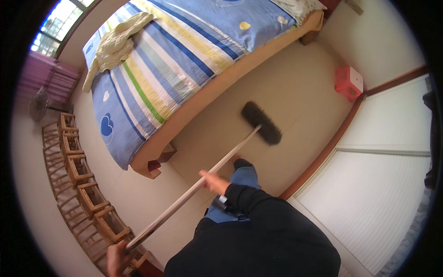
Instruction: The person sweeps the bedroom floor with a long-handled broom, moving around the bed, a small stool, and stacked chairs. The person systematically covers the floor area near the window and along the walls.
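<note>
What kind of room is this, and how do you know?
It looks like a bedroom: there's a big wooden bed with a striped, heart-patterned bedspread, and a pale yellow garment lies on top.

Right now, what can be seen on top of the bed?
On the bed lie a blue striped cover, a crumpled cream garment and, at the upper picture edge, a pale patterned cloth, partly cut off. Whatever lies beneath the cover cannot be seen.

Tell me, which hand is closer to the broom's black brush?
Right. The right hand holds the handle partway along, between the brush and the left hand, which holds the handle's far end.
</note>
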A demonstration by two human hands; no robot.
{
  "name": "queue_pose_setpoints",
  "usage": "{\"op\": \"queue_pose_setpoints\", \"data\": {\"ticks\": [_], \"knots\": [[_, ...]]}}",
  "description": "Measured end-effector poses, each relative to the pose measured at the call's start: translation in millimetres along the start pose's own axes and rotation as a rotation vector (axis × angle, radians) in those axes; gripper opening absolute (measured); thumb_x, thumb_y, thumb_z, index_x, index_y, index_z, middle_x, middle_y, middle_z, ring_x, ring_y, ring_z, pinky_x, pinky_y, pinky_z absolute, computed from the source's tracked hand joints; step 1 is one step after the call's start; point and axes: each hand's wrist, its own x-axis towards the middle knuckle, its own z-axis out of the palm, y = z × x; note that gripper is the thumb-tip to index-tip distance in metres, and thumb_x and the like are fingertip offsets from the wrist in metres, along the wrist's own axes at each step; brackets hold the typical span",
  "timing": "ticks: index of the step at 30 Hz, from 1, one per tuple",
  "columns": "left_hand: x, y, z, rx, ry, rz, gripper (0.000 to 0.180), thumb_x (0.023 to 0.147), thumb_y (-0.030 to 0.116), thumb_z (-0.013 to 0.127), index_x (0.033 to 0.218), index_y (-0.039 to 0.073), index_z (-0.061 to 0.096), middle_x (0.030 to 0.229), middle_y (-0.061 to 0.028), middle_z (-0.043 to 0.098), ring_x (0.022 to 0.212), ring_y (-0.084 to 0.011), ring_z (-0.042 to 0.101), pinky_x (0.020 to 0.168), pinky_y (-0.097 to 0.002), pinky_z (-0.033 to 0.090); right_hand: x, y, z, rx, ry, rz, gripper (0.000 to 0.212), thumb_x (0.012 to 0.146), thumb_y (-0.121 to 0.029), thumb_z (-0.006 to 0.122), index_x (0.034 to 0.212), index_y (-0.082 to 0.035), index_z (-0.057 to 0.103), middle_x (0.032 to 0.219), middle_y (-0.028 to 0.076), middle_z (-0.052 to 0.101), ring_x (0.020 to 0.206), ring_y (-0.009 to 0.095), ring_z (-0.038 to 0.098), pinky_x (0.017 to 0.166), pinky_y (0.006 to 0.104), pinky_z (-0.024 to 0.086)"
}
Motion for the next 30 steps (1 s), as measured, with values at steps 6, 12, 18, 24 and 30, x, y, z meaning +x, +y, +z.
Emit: {"op": "queue_pose_setpoints", "data": {"ticks": [6, 12, 18, 24, 30], "knots": [[-133, -41, -36, -0.317, 0.296, -0.189, 0.022, 0.067, -0.007, 0.054, 0.089, -0.006, 0.056, 0.076, -0.0094, 0.057, 0.069, -0.0149, 0.051, 0.059, -0.0259, 0.044, -36, 75, 102, -0.067, -0.390, 0.504, 0.021, 0.077, -0.018, 0.055, 0.089, -0.003, 0.045, 0.085, 0.009, 0.051, 0.075, 0.023, 0.053, 0.068, 0.0340, 0.050], [-114, -76, 17, -0.671, 0.567, -0.125, 0.019, 0.061, 0.006, 0.064, 0.077, -0.003, 0.058, 0.061, -0.0058, 0.054, 0.056, -0.0126, 0.050, 0.053, -0.0244, 0.041, -27, 32, 108, -0.072, -0.287, 0.504, 0.014, 0.073, -0.013, 0.056, 0.079, -0.006, 0.045, 0.072, 0.005, 0.048, 0.062, 0.018, 0.049, 0.056, 0.0329, 0.048], [28, 13, 82, -0.641, 0.326, -0.043, 0.036, 0.053, 0.013, 0.069, 0.087, 0.002, 0.060, 0.063, -0.0123, 0.058, 0.057, -0.0160, 0.056, 0.055, -0.0270, 0.044, 45, -143, 10, -0.176, -0.018, 0.028, 0.015, 0.073, -0.019, 0.059, 0.077, -0.009, 0.050, 0.064, 0.005, 0.044, 0.056, 0.019, 0.045, 0.046, 0.0330, 0.040], [155, 228, 78, -0.823, 0.355, 0.086, 0.035, 0.059, 0.019, 0.071, 0.090, 0.008, 0.059, 0.074, -0.0121, 0.058, 0.065, -0.0274, 0.056, 0.058, -0.0316, 0.044, 131, -357, -108, -0.101, 0.165, -0.011, 0.011, 0.076, -0.013, 0.051, 0.080, -0.004, 0.046, 0.060, 0.009, 0.047, 0.056, 0.022, 0.047, 0.050, 0.0361, 0.042], [111, 267, 56, -0.882, 0.403, -0.321, 0.030, 0.057, 0.018, 0.072, 0.083, 0.007, 0.062, 0.068, -0.0098, 0.059, 0.060, -0.0241, 0.057, 0.054, -0.0294, 0.044, 132, -337, -84, -0.446, 0.225, 0.041, 0.013, 0.075, -0.014, 0.044, 0.066, -0.005, 0.045, 0.057, 0.011, 0.049, 0.052, 0.023, 0.049, 0.050, 0.0374, 0.044]]}}
